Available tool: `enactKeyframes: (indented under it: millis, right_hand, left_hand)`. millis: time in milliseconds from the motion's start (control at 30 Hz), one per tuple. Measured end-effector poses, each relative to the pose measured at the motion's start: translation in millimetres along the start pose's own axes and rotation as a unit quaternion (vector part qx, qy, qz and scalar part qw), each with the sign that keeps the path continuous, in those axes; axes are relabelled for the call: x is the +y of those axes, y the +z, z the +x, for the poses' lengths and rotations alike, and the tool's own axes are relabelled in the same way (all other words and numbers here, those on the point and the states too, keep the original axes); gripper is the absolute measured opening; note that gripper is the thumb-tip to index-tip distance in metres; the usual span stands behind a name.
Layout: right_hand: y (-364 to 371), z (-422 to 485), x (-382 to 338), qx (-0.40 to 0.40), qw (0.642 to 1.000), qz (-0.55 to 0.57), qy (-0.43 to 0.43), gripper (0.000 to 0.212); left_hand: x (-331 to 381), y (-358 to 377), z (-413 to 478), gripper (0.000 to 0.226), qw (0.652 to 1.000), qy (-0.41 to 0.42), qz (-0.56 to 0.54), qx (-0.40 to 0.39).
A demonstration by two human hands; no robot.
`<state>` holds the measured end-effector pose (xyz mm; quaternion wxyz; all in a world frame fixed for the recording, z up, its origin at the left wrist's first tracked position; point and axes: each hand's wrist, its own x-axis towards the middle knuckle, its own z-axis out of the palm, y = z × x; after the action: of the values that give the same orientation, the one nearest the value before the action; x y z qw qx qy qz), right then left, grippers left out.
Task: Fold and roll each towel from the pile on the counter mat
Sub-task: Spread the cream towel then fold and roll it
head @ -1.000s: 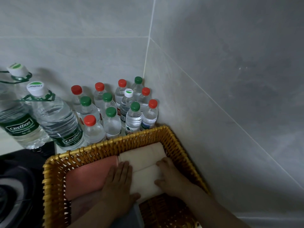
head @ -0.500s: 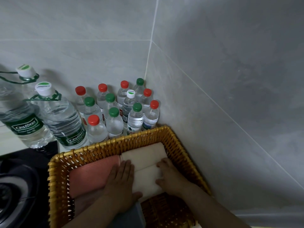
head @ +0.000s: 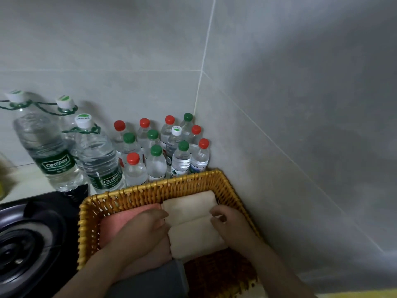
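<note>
both hands are in the wicker basket (head: 150, 191).

left hand (head: 139, 230): fingers (head: 159, 214) bent and held together, tips tucked at the line where the pink towel (head: 117, 222) meets the cream rolls. grip or just pressing: can't tell.

right hand (head: 233, 225): fingers (head: 214, 213) curled in, tips against the right ends of the rolls, at the seam between the two. pinch or plain contact: can't tell.

task items: two rolled cream towels lie side by side between the two sets of fingertips.
- far cream roll (head: 189, 206) runs just beyond the tips, by the basket's back wall.
- near cream roll (head: 195, 238) lies on the wrist side of the tips, touching the far one along its length.
- pink towel sits under the left fingers and palm, touching the rolls' left ends.
- more pink cloth (head: 152, 258) shows below the left wrist.
- grey towel (head: 156, 282) is nearest the camera, partly under the left forearm.

beyond the fingertips, outside the basket: a cluster of small bottles (head: 156, 157) with red, green and one white cap, upright in the wall corner. left of those are three big bottles (head: 49, 151) with white caps. the gas burner (head: 17, 250) is well left of the left fingers. the grey tiled wall (head: 300, 125) is just right of the right fingers.
</note>
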<state>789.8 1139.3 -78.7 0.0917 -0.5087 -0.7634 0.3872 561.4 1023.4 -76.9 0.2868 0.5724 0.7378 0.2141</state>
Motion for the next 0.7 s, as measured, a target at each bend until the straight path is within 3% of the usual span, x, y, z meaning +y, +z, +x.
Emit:
enactKeyframes:
  millis: [67, 167, 300, 700]
  right_hand:
    - [-6, -9, -4, 0.002, 1.0, 0.012, -0.02, 0.024]
    - [-13, -17, -10, 0.015, 0.999, 0.018, -0.044, 0.024]
    - [-23, -25, -19, 0.034, 0.996, 0.032, -0.069, 0.021]
    - [-31, -43, -46, 0.029, 0.987, 0.031, -0.157, 0.02]
  left_hand:
    - [8, -9, -9, 0.013, 0.999, 0.001, -0.029, 0.023]
    - [14, -19, -22, 0.027, 0.997, -0.012, -0.046, 0.057]
    - [16, -32, -41, 0.012, 0.994, -0.037, -0.035, 0.098]
    - [32, -51, -100, 0.017, 0.981, -0.082, -0.025, 0.176]
